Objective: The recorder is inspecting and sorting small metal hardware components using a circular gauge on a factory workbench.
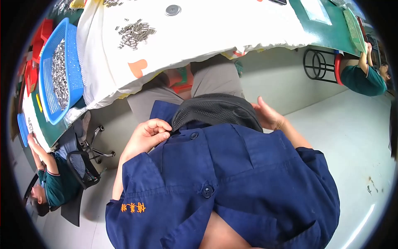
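Note:
A curved black mesh item (217, 110), padded-looking along its edge, lies across my lap in front of my navy jacket (186, 162); I cannot tell its exact kind. At its left end my left hand (148, 135) is closed, thumb and forefinger pinched on the edge. My right hand (268, 115) is beside the right end, thumb raised and fingers stretched out, partly hidden behind the mesh. On the white cloth-covered table (199, 33) ahead lie a pile of small metal cylinders (134, 34) and a round grey metal disc (173, 10).
To the left, a blue basket (74, 62) of small metal parts stands by red bins (31, 76). One co-worker (62, 182) sits at the left by a black office chair (85, 166); another (365, 79) sits at the right on a red stool (338, 68). A green basket (353, 31) is nearby.

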`<state>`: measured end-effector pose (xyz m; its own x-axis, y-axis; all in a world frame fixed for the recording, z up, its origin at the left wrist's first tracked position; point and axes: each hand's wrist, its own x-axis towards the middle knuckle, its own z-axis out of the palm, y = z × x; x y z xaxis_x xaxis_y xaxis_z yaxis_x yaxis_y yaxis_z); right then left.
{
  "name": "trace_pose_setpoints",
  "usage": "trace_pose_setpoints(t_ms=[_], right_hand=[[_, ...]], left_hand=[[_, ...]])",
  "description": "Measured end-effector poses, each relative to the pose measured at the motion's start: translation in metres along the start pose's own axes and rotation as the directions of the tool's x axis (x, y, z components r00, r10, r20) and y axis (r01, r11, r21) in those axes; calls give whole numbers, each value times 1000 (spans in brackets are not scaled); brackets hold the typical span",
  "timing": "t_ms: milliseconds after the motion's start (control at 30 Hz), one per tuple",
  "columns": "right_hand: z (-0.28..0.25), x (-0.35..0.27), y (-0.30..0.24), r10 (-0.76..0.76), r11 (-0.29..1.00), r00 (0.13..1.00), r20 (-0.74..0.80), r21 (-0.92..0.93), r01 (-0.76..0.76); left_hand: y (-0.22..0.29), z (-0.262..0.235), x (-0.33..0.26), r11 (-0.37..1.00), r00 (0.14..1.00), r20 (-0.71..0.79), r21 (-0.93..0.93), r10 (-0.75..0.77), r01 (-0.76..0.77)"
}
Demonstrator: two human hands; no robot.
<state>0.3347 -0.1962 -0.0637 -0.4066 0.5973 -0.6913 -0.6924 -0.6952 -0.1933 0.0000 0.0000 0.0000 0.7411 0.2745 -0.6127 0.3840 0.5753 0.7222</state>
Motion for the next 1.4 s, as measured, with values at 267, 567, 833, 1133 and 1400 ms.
trace_pose_setpoints(t_ms=[267,567,833,1133,1400], right_hand=[[13,-5,6,-77,985,990,-120,142,94],[21,-16,13,-150,972,979,-137,161,172],[25,-29,18,-257,951,951,-174,128,281],[44,-36,1,-320,942,941,-106,-140,305],[42,-31,5,-275,957,944,-183,-145,251]], left_hand=[[-15,-19,36,995,998,-49,85,-44,48],[40,37,118,810,908,409,498,94,-309],[56,64,136,706,818,569,547,80,-449],[63,69,166,743,744,616,619,-258,-255],[66,76,160,726,795,576,628,-189,-281]])
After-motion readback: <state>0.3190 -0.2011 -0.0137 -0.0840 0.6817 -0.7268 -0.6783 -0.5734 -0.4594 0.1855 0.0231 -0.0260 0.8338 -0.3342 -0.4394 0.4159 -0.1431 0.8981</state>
